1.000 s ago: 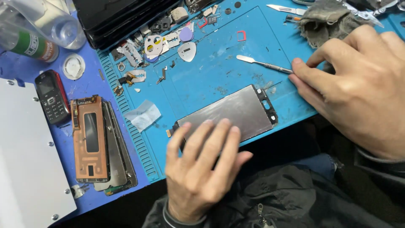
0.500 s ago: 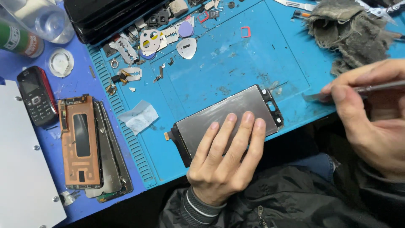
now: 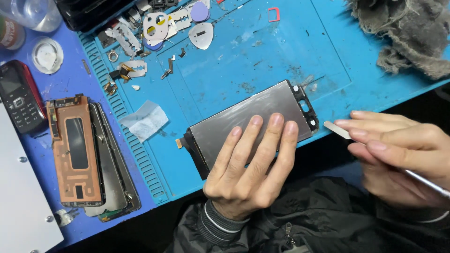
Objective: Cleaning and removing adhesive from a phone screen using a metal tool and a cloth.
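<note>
A blue desk carries a lighter blue ribbed work mat, scuffed and smudged. A white metal panel lies at its left edge. Even light, soft shadows.

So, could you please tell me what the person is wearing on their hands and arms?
Both hands are bare, with no gloves or rings visible. The left hand comes out of a dark jacket sleeve with a grey ribbed cuff striped white. The right hand shows a dark sleeve and a pale cuff edge.
</note>
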